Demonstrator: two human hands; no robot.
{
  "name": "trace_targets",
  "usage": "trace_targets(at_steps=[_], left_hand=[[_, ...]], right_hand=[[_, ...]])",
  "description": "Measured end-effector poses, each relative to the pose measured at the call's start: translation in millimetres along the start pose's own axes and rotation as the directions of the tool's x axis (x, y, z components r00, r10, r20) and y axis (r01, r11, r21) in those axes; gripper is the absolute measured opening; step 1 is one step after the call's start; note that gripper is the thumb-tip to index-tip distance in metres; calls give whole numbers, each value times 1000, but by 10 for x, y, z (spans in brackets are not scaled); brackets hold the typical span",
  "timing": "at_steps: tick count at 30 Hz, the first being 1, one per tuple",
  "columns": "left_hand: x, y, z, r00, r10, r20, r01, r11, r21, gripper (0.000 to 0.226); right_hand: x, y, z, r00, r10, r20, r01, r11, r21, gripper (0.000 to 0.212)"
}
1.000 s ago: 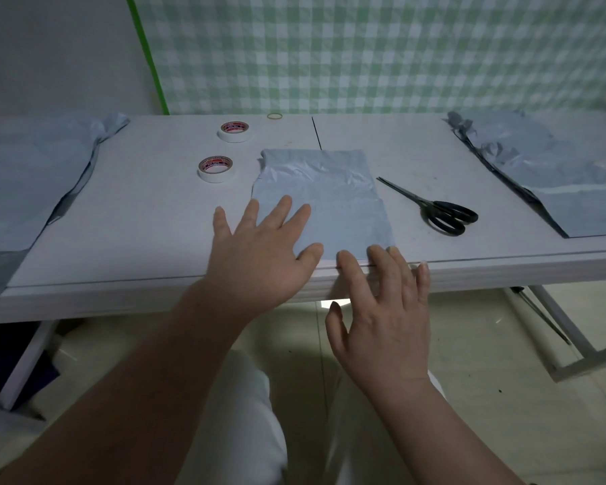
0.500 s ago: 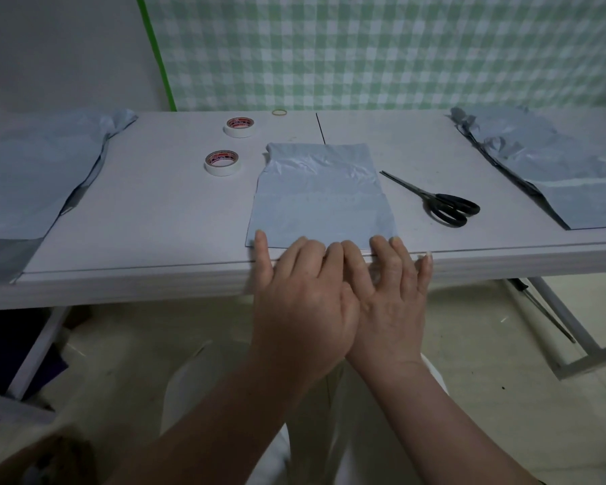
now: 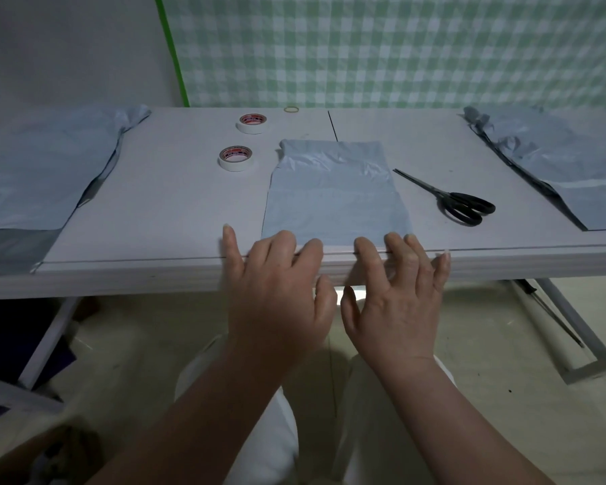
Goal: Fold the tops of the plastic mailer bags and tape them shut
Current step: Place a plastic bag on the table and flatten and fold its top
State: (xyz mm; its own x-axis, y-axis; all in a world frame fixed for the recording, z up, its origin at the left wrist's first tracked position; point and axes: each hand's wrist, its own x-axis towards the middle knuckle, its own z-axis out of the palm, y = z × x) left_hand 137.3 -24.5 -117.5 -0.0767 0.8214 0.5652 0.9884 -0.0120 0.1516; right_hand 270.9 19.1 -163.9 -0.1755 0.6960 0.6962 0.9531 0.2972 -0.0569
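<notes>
Left stack (image 3: 32, 169): grey-blue bags lie flat on the far left of the desk (image 3: 172, 211).
Tape rolls: one roll (image 3: 238, 158) sits just left of the middle bag, and a second roll (image 3: 253, 123) lies farther back.
Left grip (image 3: 277, 288): my fingers are apart and bent. The tips press on the bag's near left corner, and nothing is clamped.
Mailer bag (image 3: 335, 197): it lies flat at the desk's middle, its near edge along the desk's front edge and its far end crinkled.
Right grip (image 3: 396, 302): my fingers are spread, tips resting on the bag's near right corner, and they hold nothing.
Scissors (image 3: 462, 204): black-handled and closed, just right of the bag.
Right stack (image 3: 557, 162): more bags, rumpled at the back.
</notes>
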Motion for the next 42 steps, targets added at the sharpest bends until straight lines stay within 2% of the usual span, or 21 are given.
trace_targets(at_steps=[7, 12, 15, 18, 24, 31, 36, 42], left_hand=[[-39, -132, -16, 1000, -8, -6, 8, 1000, 7, 32], [-67, -115, -8, 1000, 13, 22, -14, 999, 41, 40], [-69, -102, -21, 999, 4, 47, -6, 999, 36, 44], [-80, -113, -21, 999, 8, 50, -8, 1000, -3, 44], [-80, -179, 32, 999, 42, 17, -43, 999, 10, 44], [-72, -200, 78, 999, 27, -22, -26, 999, 46, 38], [-61, -278, 71, 998, -9, -61, 14, 996, 92, 22], [-63, -397, 36, 992, 2, -124, 11, 994, 107, 25]], right_hand=[[3, -20, -56, 999, 24, 49, -24, 1000, 2, 67], [42, -146, -179, 995, 44, 88, -46, 999, 23, 70], [69, -357, -239, 991, -62, 122, 48, 992, 112, 58], [69, -431, -227, 981, -99, 167, 72, 984, 164, 54], [79, -133, -228, 984, -94, 149, 80, 992, 98, 66], [84, 187, -269, 988, -52, 148, 49, 998, 24, 63], [79, 257, -293, 985, -1, 172, 0, 1000, 6, 62], [93, 239, -367, 975, 26, 220, -31, 999, 20, 57]])
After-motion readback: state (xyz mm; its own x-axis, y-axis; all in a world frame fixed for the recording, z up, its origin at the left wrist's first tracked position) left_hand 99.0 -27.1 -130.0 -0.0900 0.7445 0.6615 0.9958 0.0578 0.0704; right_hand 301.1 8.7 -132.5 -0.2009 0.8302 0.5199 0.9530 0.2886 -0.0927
